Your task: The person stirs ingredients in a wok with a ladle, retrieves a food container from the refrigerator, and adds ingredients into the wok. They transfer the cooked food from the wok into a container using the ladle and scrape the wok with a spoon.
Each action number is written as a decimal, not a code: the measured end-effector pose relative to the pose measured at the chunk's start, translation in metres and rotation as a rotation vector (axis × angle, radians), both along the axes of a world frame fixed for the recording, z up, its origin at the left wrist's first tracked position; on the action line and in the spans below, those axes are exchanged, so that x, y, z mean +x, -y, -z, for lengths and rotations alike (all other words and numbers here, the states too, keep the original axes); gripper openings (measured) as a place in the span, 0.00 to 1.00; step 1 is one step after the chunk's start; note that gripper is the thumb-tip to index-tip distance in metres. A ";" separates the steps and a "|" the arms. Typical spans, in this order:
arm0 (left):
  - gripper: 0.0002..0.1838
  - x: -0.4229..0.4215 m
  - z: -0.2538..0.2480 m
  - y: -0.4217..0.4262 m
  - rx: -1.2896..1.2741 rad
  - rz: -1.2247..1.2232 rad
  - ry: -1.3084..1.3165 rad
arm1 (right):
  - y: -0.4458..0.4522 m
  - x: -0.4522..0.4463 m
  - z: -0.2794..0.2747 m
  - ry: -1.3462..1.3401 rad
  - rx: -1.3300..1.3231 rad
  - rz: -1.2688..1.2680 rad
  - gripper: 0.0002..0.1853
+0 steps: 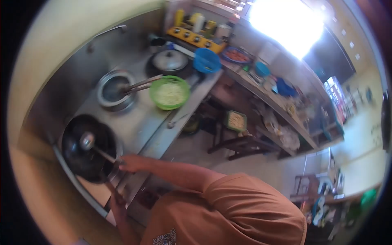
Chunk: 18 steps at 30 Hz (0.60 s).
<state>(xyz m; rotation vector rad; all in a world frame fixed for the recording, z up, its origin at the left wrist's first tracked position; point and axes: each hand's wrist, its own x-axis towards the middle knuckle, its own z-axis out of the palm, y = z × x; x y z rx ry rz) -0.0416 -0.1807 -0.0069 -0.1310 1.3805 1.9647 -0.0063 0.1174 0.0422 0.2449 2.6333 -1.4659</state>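
My right hand (130,163) is closed round the handle of a metal ladle (87,141). The ladle's bowl is over the inside of a black wok (75,157) at the left. Lower down, my left hand (117,201) is closed round the wok's handle (109,186). Beyond the wok on the steel counter (136,118) stands a metal pot (116,90) with tongs or sticks across its rim. To its right is a green basket (169,93) holding pale shredded food. The wok's contents are too dark to make out.
A lidded pan (170,60), a blue basin (207,60) and a yellow rack (196,39) with bottles are at the back. A lower shelf bench (265,94) runs to the right with a tray of reddish food (236,55). A dark wooden stool (245,143) stands below, near a green-rimmed container (237,121).
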 end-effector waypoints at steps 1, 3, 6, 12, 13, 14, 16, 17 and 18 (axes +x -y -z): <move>0.19 0.011 -0.001 0.005 0.071 -0.039 0.036 | -0.010 0.026 0.025 -0.130 0.046 -0.005 0.38; 0.28 0.031 -0.006 0.038 0.411 0.320 0.284 | -0.035 0.122 0.043 0.001 -0.097 -0.081 0.39; 0.30 0.090 0.015 -0.009 0.047 0.659 0.396 | -0.074 0.314 0.061 0.445 -0.437 -0.183 0.40; 0.35 0.235 0.090 -0.169 -0.729 1.150 0.181 | -0.114 0.610 0.088 0.818 -0.252 0.403 0.30; 0.36 0.255 0.095 -0.190 -0.783 1.227 0.128 | -0.122 0.646 0.093 0.888 -0.178 0.517 0.29; 0.37 0.270 0.099 -0.208 -0.826 1.306 0.064 | -0.136 0.682 0.099 0.984 -0.092 0.548 0.27; 0.39 0.293 0.093 -0.249 -0.883 1.438 -0.088 | -0.173 0.753 0.114 1.168 0.113 0.497 0.29; 0.40 0.297 0.086 -0.273 -0.889 1.475 -0.227 | -0.198 0.792 0.141 1.071 0.055 0.696 0.30; 0.41 0.302 0.074 -0.303 -0.893 1.499 -0.392 | -0.216 0.830 0.162 0.969 -0.007 0.888 0.32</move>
